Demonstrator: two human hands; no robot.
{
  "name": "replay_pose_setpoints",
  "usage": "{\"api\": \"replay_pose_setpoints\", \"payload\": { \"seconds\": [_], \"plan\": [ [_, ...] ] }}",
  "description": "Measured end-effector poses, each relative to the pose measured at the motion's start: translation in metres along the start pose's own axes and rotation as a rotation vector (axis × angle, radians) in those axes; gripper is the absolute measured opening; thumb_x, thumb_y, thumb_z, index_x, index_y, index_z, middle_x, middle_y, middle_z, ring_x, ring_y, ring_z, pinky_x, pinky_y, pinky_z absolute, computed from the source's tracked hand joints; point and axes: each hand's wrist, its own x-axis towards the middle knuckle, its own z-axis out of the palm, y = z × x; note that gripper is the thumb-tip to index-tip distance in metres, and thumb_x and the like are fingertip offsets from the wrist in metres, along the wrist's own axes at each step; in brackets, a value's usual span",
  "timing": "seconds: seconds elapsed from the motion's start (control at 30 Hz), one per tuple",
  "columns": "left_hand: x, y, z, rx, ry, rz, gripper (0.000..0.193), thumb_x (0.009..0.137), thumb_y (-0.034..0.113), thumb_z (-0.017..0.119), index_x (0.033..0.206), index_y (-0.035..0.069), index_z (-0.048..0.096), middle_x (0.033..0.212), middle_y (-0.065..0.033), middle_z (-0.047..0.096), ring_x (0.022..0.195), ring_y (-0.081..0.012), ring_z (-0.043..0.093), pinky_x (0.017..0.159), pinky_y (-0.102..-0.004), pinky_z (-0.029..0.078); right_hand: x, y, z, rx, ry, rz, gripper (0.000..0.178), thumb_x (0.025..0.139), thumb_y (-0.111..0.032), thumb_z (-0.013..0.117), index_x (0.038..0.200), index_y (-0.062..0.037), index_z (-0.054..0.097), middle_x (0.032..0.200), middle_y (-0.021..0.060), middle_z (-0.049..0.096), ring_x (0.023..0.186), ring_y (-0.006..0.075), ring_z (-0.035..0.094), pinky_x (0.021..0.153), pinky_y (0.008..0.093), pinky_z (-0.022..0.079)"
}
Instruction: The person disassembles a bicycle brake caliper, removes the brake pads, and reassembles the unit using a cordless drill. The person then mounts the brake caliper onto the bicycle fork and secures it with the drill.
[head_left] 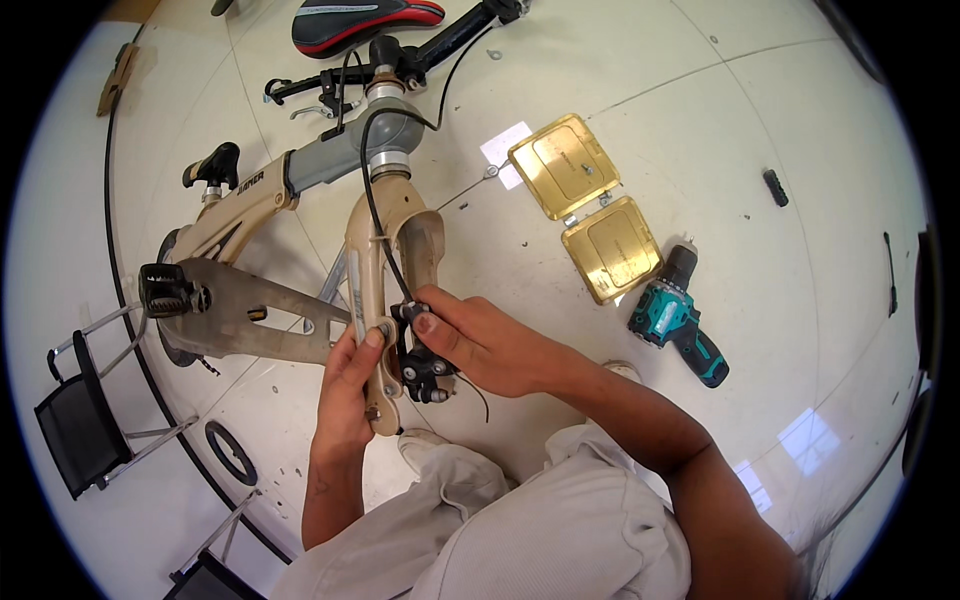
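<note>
A beige bicycle fork points toward me, joined to the grey head of a bicycle frame. My left hand is closed around the lower end of the near fork leg, thumb on its face. A black brake caliper sits against the inner side of that leg. My right hand pinches the caliper's upper part with thumb and forefinger, where the black brake cable comes down to it. A thin loose cable end curls below the caliper. My right fingers partly hide the caliper's top.
Right of the fork, an open gold tin and a teal cordless drill lie on the floor. Farther right is a black grip. Handlebars and a saddle lie at the far side. A folding chair stands left.
</note>
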Motion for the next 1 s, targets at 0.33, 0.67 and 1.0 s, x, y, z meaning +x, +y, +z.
{"api": "replay_pose_setpoints", "payload": {
  "seconds": [0.33,0.67,1.0],
  "plan": [
    [-0.005,0.003,-0.004,-0.001,-0.089,0.072,0.066,0.077,0.020,0.064,0.135,-0.002,0.041,0.110,-0.0064,0.058,0.096,-0.0140,0.056,0.085,-0.0263,0.045,0.003,0.003,0.006,0.079,0.036,-0.026,0.039,0.104,-0.040,0.034,0.101,-0.0023,0.043,0.062,0.0141,0.053,0.056,0.0275,0.052,0.057,0.0388,0.041],
    [-0.006,-0.001,-0.007,0.001,-0.094,0.149,0.073,0.075,0.028,0.061,0.135,-0.007,0.038,0.116,-0.0122,0.056,0.105,-0.0181,0.056,0.092,-0.0273,0.044,0.004,-0.001,0.011,0.082,0.013,-0.006,0.041,0.104,-0.041,0.032,0.096,-0.0028,0.041,0.062,0.0116,0.052,0.054,0.0224,0.049,0.055,0.0360,0.041],
    [-0.005,-0.007,-0.013,-0.102,-0.109,0.149,0.083,0.073,0.033,0.064,0.140,-0.007,0.033,0.117,-0.0126,0.058,0.097,-0.0182,0.061,0.077,-0.0245,0.051,0.001,-0.006,0.010,0.037,0.023,0.022,0.040,0.104,-0.041,0.032,0.097,-0.0021,0.041,0.061,0.0131,0.052,0.053,0.0253,0.049,0.055,0.0375,0.041]
  ]
}}
